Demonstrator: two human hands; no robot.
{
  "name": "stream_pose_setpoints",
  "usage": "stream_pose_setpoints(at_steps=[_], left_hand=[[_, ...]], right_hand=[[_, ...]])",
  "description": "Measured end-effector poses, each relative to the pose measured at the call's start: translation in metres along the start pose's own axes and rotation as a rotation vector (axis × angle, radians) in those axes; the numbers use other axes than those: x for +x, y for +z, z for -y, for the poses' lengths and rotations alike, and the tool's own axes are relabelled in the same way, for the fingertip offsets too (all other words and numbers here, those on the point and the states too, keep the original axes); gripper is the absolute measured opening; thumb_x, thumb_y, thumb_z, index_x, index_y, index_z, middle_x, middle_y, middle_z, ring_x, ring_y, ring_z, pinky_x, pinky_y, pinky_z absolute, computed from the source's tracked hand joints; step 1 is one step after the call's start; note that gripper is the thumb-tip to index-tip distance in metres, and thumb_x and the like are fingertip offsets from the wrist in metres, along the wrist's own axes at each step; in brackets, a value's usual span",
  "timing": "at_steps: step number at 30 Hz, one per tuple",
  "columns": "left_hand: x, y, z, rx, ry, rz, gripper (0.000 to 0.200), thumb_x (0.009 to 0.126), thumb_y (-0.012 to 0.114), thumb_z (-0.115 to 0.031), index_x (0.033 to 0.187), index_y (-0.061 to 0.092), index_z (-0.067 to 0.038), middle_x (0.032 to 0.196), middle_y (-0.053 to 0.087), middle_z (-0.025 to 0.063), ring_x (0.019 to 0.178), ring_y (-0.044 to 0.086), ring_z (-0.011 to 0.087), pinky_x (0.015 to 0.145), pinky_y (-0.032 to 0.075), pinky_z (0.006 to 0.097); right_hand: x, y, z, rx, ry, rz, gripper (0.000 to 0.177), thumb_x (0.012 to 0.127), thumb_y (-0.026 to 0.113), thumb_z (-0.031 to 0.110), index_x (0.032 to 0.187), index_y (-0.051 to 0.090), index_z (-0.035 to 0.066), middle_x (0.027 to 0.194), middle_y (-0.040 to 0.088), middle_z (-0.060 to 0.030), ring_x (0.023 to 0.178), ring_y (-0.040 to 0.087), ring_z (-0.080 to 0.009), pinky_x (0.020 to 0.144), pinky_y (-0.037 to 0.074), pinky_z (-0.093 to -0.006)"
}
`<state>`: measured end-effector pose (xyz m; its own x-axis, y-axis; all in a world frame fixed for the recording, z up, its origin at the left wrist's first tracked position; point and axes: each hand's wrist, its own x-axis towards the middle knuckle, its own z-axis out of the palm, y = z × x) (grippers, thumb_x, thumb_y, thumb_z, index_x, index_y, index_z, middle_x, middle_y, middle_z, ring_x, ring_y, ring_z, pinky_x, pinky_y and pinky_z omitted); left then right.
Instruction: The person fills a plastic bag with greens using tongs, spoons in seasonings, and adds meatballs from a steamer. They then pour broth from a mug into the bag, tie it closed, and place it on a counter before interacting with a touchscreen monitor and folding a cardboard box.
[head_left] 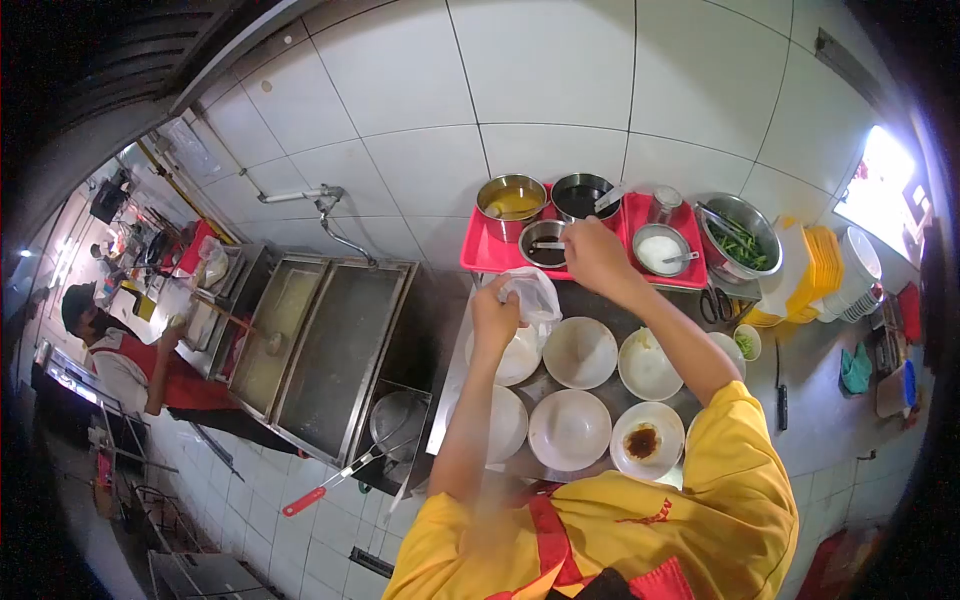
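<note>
My left hand (494, 318) is closed on a thin, whitish plastic bag (536, 294), held over the white bowls. My right hand (597, 256) pinches a spoon (550, 245) whose end reaches into a small metal bowl of dark sauce (543, 256). That bowl stands on a red tray (478, 256). Behind it are a metal pot of yellow liquid (513, 202) and a pot of black liquid (583, 197) with a ladle. A bowl of white powder or grains (661, 249) with a spoon sits right of my right hand. My right fingertips are partly hidden.
Below my hands stand several white bowls (570, 430), one with brown sauce (642, 442). Green vegetables fill a metal bowl (740, 240) at right, near scissors (715, 304) and a knife (782, 398). At left are metal basins (340, 340), a red-handled strainer (330, 485) and another person (130, 365).
</note>
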<state>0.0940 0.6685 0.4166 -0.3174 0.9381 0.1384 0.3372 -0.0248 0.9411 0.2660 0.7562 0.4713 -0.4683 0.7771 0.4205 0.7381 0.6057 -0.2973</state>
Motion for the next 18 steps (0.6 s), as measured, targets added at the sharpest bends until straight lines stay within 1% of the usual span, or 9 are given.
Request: stream_pose_setpoints(at_steps=[1,2,4,8,10,11,13,16,18], left_hand=[[0.001,0.002,0.002,-0.033,0.001,-0.005,0.034,0.083,0.055,0.000,0.116,0.057,0.008,0.063,0.062,0.0187,0.046,0.063,0.0220,0.044,0.051,0.0321],[0.000,0.002,0.000,-0.033,0.001,-0.007,0.034,0.083,0.055,0.000,0.116,0.057,0.008,0.063,0.062,0.0187,0.046,0.063,0.0220,0.044,0.051,0.0321],[-0.003,0.002,-0.005,0.013,0.011,-0.008,0.034,0.082,0.056,0.001,0.115,0.056,0.010,0.064,0.062,0.0202,0.048,0.064,0.0222,0.043,0.051,0.0321],[-0.007,0.002,-0.005,0.045,0.057,-0.015,0.034,0.082,0.056,0.001,0.115,0.057,0.010,0.073,0.065,0.0214,0.049,0.064,0.0218,0.044,0.049,0.0318],[-0.007,0.003,0.002,0.029,0.180,-0.070,0.034,0.082,0.056,0.002,0.114,0.057,0.008,0.085,0.066,0.0221,0.049,0.063,0.0221,0.044,0.049,0.0319],[-0.009,0.002,0.003,0.031,0.181,-0.070,0.034,0.082,0.056,0.002,0.114,0.057,0.008,0.085,0.066,0.0221,0.049,0.063,0.0221,0.044,0.049,0.0319],[-0.012,0.000,0.003,-0.037,0.138,-0.075,0.034,0.081,0.056,0.001,0.114,0.058,0.006,0.095,0.065,0.0226,0.051,0.064,0.0226,0.048,0.049,0.0327],[0.000,0.004,0.046,0.062,0.217,-0.094,0.036,0.083,0.056,0.002,0.118,0.056,0.006,0.102,0.065,0.0202,0.064,0.067,0.0183,0.046,0.054,0.0301],[-0.007,-0.001,0.041,0.114,0.191,-0.045,0.035,0.084,0.055,0.003,0.119,0.056,0.006,0.099,0.065,0.0193,0.063,0.066,0.0181,0.048,0.055,0.0308]], right_hand=[[-0.011,-0.004,0.012,-0.028,-0.142,-0.114,0.011,0.072,0.057,0.006,0.078,0.064,0.000,0.080,0.062,-0.0173,0.084,0.058,-0.0325,0.071,0.048,-0.0448],[-0.022,-0.003,0.022,-0.028,-0.144,-0.115,0.011,0.072,0.057,0.006,0.078,0.064,0.000,0.080,0.062,-0.0173,0.084,0.058,-0.0325,0.071,0.048,-0.0448],[-0.042,0.001,0.036,-0.340,-0.404,-0.099,0.012,0.070,0.059,0.008,0.079,0.062,0.001,0.079,0.058,-0.0129,0.086,0.054,-0.0294,0.072,0.047,-0.0430],[-0.049,0.001,0.038,-0.376,-0.473,-0.055,0.011,0.068,0.059,0.010,0.075,0.062,0.002,0.078,0.057,-0.0113,0.087,0.053,-0.0286,0.073,0.047,-0.0420],[-0.033,0.001,0.026,-0.160,-0.277,-0.048,0.010,0.071,0.058,0.009,0.074,0.063,0.001,0.078,0.058,-0.0136,0.086,0.054,-0.0306,0.072,0.047,-0.0431],[-0.026,0.000,0.021,-0.159,-0.277,-0.049,0.010,0.071,0.058,0.009,0.074,0.063,0.001,0.078,0.058,-0.0136,0.086,0.054,-0.0306,0.072,0.047,-0.0431],[-0.010,-0.003,0.010,-0.023,-0.088,-0.083,0.011,0.075,0.056,0.007,0.076,0.064,0.000,0.080,0.060,-0.0165,0.086,0.055,-0.0330,0.073,0.048,-0.0451],[0.014,0.021,-0.018,-0.028,0.079,-0.023,0.015,0.079,0.054,0.007,0.082,0.066,-0.001,0.081,0.060,-0.0185,0.087,0.056,-0.0345,0.074,0.048,-0.0464],[0.023,0.052,-0.041,0.002,0.107,-0.036,0.014,0.078,0.054,0.007,0.080,0.065,-0.001,0.079,0.060,-0.0190,0.084,0.057,-0.0358,0.070,0.049,-0.0477]])
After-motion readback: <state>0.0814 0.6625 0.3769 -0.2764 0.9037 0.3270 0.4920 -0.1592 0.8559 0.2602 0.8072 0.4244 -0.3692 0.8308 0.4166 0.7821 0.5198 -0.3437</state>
